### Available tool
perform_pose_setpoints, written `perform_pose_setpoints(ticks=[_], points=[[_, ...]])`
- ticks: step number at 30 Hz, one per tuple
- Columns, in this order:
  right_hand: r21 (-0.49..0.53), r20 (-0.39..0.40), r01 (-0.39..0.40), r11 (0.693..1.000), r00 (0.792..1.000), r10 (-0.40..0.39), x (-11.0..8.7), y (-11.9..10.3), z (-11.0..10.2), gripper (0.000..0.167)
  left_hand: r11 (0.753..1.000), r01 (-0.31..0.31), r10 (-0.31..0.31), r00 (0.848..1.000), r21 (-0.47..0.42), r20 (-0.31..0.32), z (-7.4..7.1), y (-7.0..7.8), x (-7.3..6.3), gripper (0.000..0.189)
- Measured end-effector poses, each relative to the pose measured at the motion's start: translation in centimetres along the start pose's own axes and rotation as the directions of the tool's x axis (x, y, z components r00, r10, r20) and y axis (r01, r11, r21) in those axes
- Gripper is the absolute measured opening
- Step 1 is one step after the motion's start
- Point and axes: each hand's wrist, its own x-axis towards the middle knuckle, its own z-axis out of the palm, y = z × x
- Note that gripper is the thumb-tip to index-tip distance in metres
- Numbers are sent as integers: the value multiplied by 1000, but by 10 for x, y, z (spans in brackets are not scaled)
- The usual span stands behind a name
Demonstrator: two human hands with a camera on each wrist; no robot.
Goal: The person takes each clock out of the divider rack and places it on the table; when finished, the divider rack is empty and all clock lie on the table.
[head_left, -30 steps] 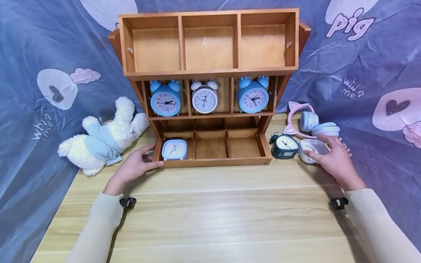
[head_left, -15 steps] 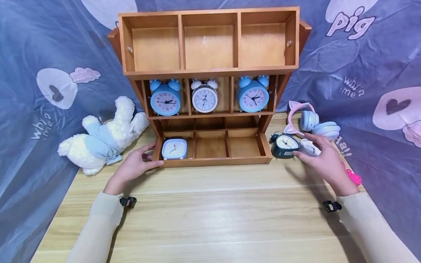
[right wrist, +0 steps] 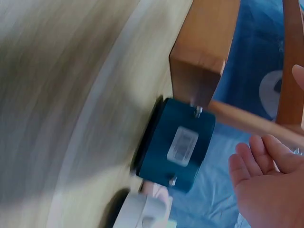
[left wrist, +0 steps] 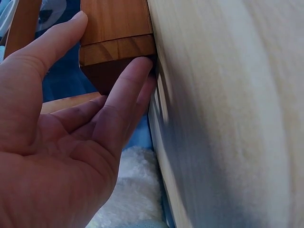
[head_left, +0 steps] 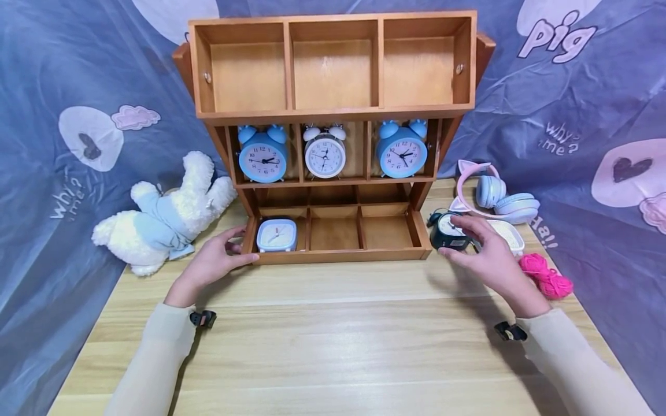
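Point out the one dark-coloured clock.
The dark teal clock, standing on the table just right of the wooden rack, by the right hand; the others are white or light blue.

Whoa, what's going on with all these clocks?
A person is working with clocks at a wooden shelf. The left hand holds the shelf's bottom left corner, and the right hand hovers close to a dark green clock but isn't gripping it yet. That clock stands on the table, just right of the shelf. Two blue clocks and a white clock fill the middle row, and another small clock sits in the bottom left space.
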Motion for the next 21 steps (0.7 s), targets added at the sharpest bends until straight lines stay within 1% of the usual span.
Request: perform_pose_setpoints(ticks=[5,10,18,21], points=[[38,20,30,999,999,-31,-2,-7,15,70,1000,2,-2,1000,-27,-2,0,-1,0,93],[70,53,61,996,996,-64,-3,-15,33,67,997,1,0,1000,-71,6,-2,-2,0,91],[79,152,41,996,987,-53,3,-33,59,71,993,0,3,1000,-122,25,-2,-2,1,93],[81,183,56,995,981,-70,7,-41,70,72,992,4,-1,1000,-126,24,-3,-3,1,94]])
